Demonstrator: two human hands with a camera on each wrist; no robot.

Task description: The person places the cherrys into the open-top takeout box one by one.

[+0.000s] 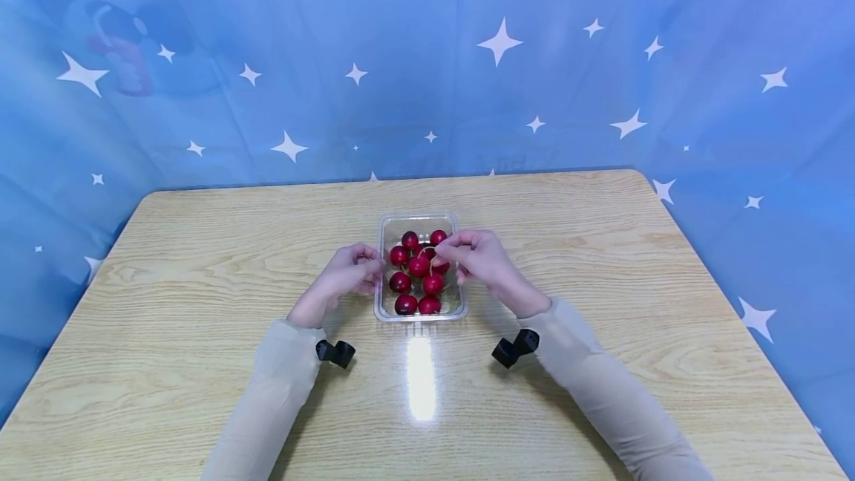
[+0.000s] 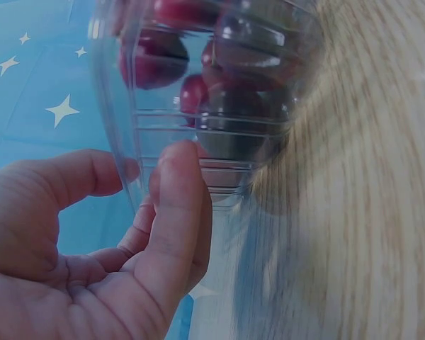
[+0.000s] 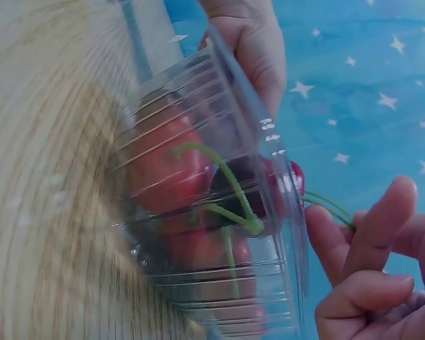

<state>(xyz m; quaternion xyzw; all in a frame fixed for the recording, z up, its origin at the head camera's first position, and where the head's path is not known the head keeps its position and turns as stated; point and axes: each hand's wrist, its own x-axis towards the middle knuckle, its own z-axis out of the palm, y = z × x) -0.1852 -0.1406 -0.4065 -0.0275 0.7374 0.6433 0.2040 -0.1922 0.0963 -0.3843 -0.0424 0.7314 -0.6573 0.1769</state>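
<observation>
1. Where the table [image 1: 601, 295] shows its middle, a clear tray [image 1: 385, 273] sits flat, holding red cherries [image 1: 418, 266] with stems.
2. Left hand [image 1: 347, 275]: rests against the tray's left wall. In the left wrist view its fingers [image 2: 177, 212] lie loosely bent against the clear wall and the thumb [image 2: 78, 177] stands apart from them; nothing is clamped between them.
3. Right hand [image 1: 477, 254]: held over the tray's right rim, fingers curled together. In the right wrist view the fingertips [image 3: 326, 237] pinch a green stem [image 3: 333, 209] that runs over the rim toward a cherry [image 3: 295, 177] at the tray's edge.
4. Cherries: all lie inside the tray, packed close and touching one another; the one on the pinched stem sits at the upper right of the heap, level with the rim.
5. Wrists: each sleeve [image 1: 280, 377] carries a black camera mount [image 1: 336, 352] at its cuff, facing the tray.
6. Backdrop: a blue cloth [image 1: 200, 58] with white stars hangs behind and beside the table.
</observation>
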